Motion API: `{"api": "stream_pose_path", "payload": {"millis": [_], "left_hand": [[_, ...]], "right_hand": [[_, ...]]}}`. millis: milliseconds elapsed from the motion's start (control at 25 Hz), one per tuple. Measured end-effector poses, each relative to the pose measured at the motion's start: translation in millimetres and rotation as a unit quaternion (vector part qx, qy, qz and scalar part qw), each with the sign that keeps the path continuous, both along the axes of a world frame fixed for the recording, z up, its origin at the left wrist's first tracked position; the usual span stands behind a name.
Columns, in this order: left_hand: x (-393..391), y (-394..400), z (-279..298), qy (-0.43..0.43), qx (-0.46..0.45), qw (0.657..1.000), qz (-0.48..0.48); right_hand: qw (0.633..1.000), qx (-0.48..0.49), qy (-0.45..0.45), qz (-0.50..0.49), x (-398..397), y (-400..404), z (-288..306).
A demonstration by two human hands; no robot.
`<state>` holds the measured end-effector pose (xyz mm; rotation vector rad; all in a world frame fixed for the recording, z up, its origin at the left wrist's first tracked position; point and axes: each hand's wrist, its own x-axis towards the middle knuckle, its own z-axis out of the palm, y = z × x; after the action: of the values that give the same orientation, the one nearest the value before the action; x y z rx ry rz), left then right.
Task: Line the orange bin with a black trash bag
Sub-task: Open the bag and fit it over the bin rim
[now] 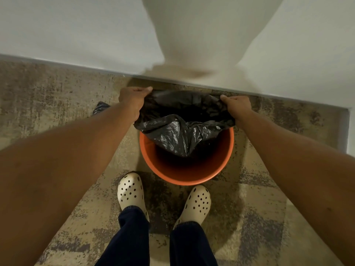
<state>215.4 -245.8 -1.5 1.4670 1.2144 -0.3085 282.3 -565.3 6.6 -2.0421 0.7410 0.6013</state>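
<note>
Both bare forearms filled the lower corners of the view and reached forward to the bin. Below them stood two cream clogs (pixel 130 191) on a mottled carpet (pixel 57 89), toes just short of the orange bin (pixel 184 175).

The left hand (pixel 132 100) and the right hand (pixel 237 106) each had a grip curled closed, pinching a bunch of film at opposite sides of the black trash bag (pixel 182 131). The bag's mouth was stretched between them over the far half of the bin, while its body sagged down inside; the near rim was not yet covered.

The bag looked very light, limp and slick, thin enough to tear if pulled hard over the rim. It would probably handle best held by its open hem, as here, and folded outward over the rim bit by bit. The bin looked stiff and light, likely to slide or tip if the film dragged on it.

The bin's far rim and its bottom were hidden by the film. The fingertips were buried in the folds. A small dark crumpled thing (pixel 100 107) lay on the carpet beside the left forearm, partly hidden; what it was could not be told. A pale blurred shape (pixel 201 45) against the wall was equally unclear.
</note>
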Motion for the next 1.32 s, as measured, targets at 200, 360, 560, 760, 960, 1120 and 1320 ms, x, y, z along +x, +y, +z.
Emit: {"api": "stream_pose_path", "payload": {"millis": [200, 360, 560, 760, 960, 1120, 1320], "left_hand": [[-11, 0, -4, 0.088, 0.003, 0.991, -0.101], [-41, 11, 7, 0.111, -0.018, 0.979, -0.168], [-95, 24, 14, 0.075, -0.126, 0.987, -0.07], [-138, 30, 12, 0.035, -0.249, 0.967, 0.039], [-162, 24, 17, 0.029, -0.18, 0.983, 0.011], [-177, 10, 20, 0.06, -0.082, 0.988, -0.115], [-155, -16, 41, -0.039, 0.148, 0.988, -0.027]], "right_hand": [[0.998, -0.018, 0.056, 0.004, -10, -18, -4], [0.996, 0.001, 0.088, -0.006, -37, -41, 8], [0.978, 0.128, 0.12, -0.112, -84, -63, 21], [0.926, 0.27, 0.128, -0.231, -125, -78, 23], [0.944, 0.237, 0.124, -0.191, -149, -82, 24], [0.987, 0.124, 0.101, -0.025, -170, -79, 25], [0.965, 0.198, 0.094, -0.141, -180, -72, 30]]}}
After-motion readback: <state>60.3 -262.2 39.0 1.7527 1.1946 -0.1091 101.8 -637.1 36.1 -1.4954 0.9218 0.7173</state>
